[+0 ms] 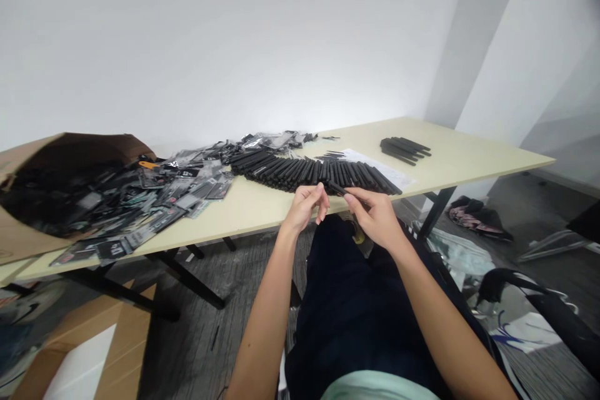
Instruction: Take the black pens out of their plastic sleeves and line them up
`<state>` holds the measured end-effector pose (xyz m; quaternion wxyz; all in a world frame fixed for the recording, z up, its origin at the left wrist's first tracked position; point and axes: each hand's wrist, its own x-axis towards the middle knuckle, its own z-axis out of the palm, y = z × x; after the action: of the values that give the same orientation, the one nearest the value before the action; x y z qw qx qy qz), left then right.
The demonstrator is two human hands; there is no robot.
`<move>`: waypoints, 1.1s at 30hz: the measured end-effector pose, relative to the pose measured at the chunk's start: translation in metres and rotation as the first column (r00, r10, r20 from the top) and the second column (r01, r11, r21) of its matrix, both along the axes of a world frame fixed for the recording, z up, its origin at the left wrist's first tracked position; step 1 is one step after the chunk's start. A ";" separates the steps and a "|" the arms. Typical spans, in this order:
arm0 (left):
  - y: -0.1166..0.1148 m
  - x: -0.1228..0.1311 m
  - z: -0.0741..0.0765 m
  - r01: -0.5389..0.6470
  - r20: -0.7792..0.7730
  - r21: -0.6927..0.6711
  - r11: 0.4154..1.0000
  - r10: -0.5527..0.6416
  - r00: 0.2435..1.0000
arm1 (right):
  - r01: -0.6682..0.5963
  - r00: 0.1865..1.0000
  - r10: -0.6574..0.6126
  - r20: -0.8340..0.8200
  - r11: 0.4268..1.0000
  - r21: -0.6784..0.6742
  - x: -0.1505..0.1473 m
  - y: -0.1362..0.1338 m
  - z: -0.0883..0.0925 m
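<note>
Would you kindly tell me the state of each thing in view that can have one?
Right hand: pinching a black rod.
Left hand: curled, beside that rod.
Fanned row of black rods: side by side on the table.
Bundle of black rods: apart from the row.
Cardboard box: on its side, open.
Plastic-wrapped packets: heaped on the table.

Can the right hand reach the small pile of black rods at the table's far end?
Probably yes, with a stretch: only the low row of black rods and a flat white sheet lie between the right hand and that pile.

Packets (187,194) left of rods (314,174), on the table (469,162)
</note>
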<state>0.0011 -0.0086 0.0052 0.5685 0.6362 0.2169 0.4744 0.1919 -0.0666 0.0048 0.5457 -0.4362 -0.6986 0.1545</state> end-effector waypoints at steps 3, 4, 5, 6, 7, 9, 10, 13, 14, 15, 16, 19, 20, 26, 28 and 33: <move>-0.001 0.000 0.001 0.020 -0.071 0.038 0.999 -0.017 0.997 | 0.004 0.999 -0.006 0.051 0.999 0.042 -0.001 0.003 -0.006; -0.002 0.000 0.001 0.030 -0.106 0.043 0.999 -0.025 0.994 | -0.003 0.998 -0.001 0.070 0.998 0.057 -0.001 0.004 -0.007; -0.002 0.001 0.001 0.037 -0.142 0.044 0.998 -0.031 0.989 | -0.009 0.996 0.003 0.090 0.998 0.069 -0.001 0.004 -0.007; -0.003 0.001 0.001 0.041 -0.175 0.044 0.998 -0.033 0.984 | -0.013 0.994 0.005 0.112 0.997 0.077 -0.001 0.005 -0.008; -0.004 0.002 0.001 0.039 -0.202 0.044 0.998 -0.029 0.979 | -0.015 0.991 0.004 0.137 0.997 0.080 -0.001 0.004 -0.008; -0.005 0.003 0.003 0.031 -0.240 0.051 0.998 -0.018 0.971 | -0.011 0.980 -0.004 0.197 0.997 0.079 -0.001 0.004 -0.008; -0.005 0.003 0.004 0.030 -0.256 0.056 0.998 -0.015 0.966 | -0.002 0.974 -0.015 0.226 0.997 0.076 -0.001 0.003 -0.008; -0.006 0.003 0.006 0.033 -0.304 0.064 0.997 -0.012 0.953 | 0.033 0.959 -0.051 0.279 0.997 0.069 -0.001 0.002 -0.008; -0.006 0.003 0.006 0.032 -0.314 0.066 0.997 -0.010 0.949 | 0.047 0.956 -0.064 0.287 0.997 0.066 -0.001 0.001 -0.008; -0.006 0.003 0.006 0.024 -0.317 0.069 0.997 -0.001 0.948 | 0.066 0.952 -0.081 0.296 0.996 0.061 -0.001 0.001 -0.008; -0.006 0.003 0.006 0.013 -0.317 0.075 0.997 0.012 0.948 | 0.085 0.947 -0.098 0.305 0.995 0.055 -0.001 0.001 -0.009; -0.006 0.002 0.006 -0.027 -0.305 0.097 0.995 0.056 0.951 | 0.119 0.934 -0.123 0.337 0.992 0.033 -0.002 0.001 -0.008; -0.007 0.003 0.006 -0.039 -0.298 0.100 0.994 0.068 0.952 | 0.111 0.934 -0.115 0.339 0.993 0.032 -0.002 0.001 -0.008; -0.013 0.002 0.012 -0.109 -0.214 0.101 0.989 0.129 0.968 | 0.084 0.983 -0.096 0.157 0.993 0.078 0.004 0.005 -0.007; -0.014 0.003 0.017 -0.159 -0.140 0.116 0.980 0.175 0.975 | 0.101 0.992 -0.106 0.065 0.991 0.085 0.008 0.006 -0.007; -0.039 0.020 0.040 -0.120 -0.036 0.076 0.990 0.123 0.992 | 0.138 0.989 -0.133 -0.065 0.987 0.077 0.020 0.007 -0.003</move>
<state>0.0209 -0.0478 0.0454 0.5101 0.6517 0.2492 0.5030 0.2114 -0.0597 0.0018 0.5927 -0.4554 -0.6565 0.1015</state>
